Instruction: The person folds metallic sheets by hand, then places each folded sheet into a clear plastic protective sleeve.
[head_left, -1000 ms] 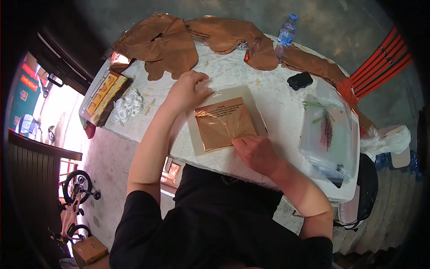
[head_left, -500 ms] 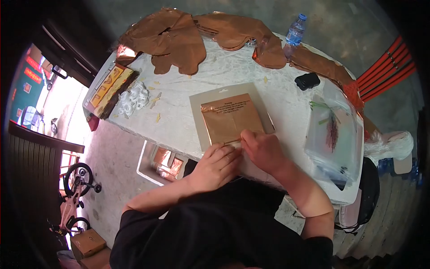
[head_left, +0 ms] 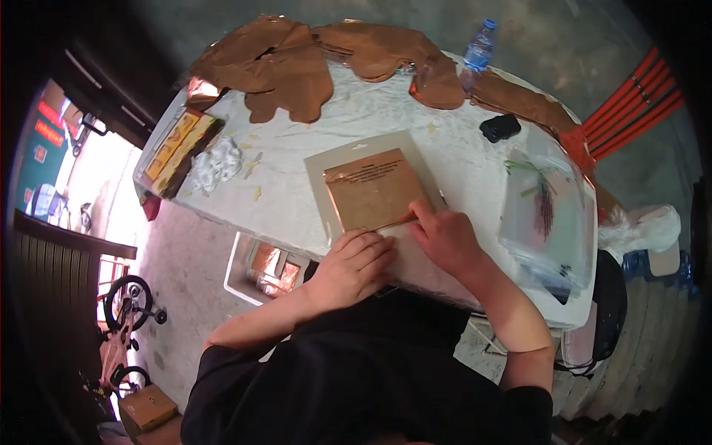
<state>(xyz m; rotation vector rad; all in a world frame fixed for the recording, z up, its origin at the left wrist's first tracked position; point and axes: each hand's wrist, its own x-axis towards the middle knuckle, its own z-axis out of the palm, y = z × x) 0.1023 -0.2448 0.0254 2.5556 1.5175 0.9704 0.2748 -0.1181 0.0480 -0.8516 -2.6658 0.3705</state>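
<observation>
A flat copper-brown foil packet [head_left: 371, 194] with printed text lies on a grey card [head_left: 317, 174] that has a hang hole at its top. My left hand [head_left: 354, 265] rests at the packet's lower left edge, fingers together; whatever may be under them is hidden. At the lower right corner of the packet, my right hand [head_left: 443, 231] pinches the foil edge between thumb and finger.
Brown foil shapes [head_left: 289, 67] line the far side of the white table [head_left: 282, 159]. A water bottle [head_left: 480, 48], a black object [head_left: 500, 128] and clear plastic bags [head_left: 541, 215] are at the right. White crumpled ties [head_left: 216, 165] and a yellow box [head_left: 178, 152] lie left.
My right hand has moved right and slightly up, away from my left hand, along the packet's lower edge. The whole view has shifted slightly.
</observation>
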